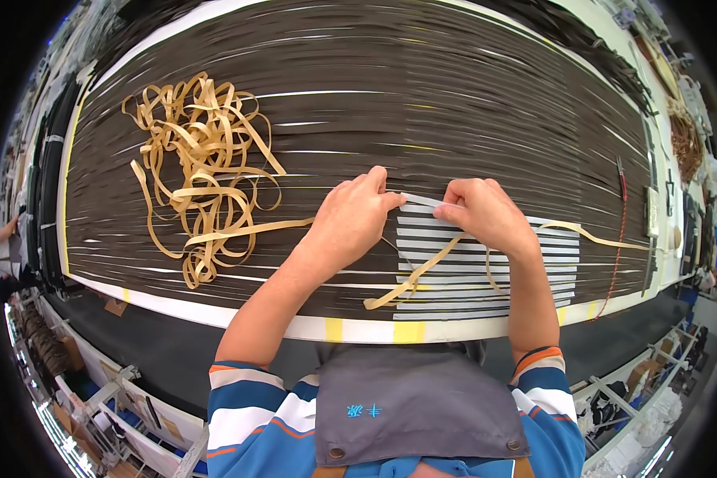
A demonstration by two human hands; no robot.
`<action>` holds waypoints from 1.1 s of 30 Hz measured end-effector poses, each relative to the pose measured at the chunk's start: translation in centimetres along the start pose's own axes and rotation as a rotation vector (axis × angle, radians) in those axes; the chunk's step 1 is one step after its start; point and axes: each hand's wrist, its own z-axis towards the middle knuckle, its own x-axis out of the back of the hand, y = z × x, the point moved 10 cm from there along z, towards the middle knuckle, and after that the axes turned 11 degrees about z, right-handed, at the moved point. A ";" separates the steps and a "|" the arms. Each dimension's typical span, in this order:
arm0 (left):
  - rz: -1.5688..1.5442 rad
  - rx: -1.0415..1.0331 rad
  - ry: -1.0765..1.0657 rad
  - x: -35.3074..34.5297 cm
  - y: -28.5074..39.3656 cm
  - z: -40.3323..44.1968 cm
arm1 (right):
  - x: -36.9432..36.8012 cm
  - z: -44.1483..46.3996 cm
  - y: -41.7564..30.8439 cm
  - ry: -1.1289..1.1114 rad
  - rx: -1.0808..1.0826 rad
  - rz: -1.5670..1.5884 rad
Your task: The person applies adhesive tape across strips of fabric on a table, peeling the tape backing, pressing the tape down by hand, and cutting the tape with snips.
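My left hand (352, 213) pinches the left end of a pale grey strip (424, 200) between thumb and fingers. At the strip's other end, my right hand (486, 213) is closed on it. The strip stretches between them over a row of several similar grey strips (486, 301) lying on dark bands. A tan ribbon (287, 227) runs from the left under my left hand. Below my right hand, a folded length of tan ribbon (426, 275) crosses the grey strips; whether my palm touches it is hidden.
Dark narrow bands (334, 80) cover the long table with its white edge (295, 325). A tangled heap of tan ribbon (207, 143) lies on the left. To the right lies a red cord-like tool (622, 191). Shelving stands beyond, and another person's arm (8, 229) shows far left.
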 end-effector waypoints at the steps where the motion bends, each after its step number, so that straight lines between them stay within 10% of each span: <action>1: 0.005 0.001 -0.002 0.1 0.0 0.1 | 0.6 -0.1 -0.1 0.027 0.016 -0.008; 33: 0.018 -0.007 0.005 0.9 1.1 0.0 | 6.1 -2.2 7.6 0.304 -0.110 0.174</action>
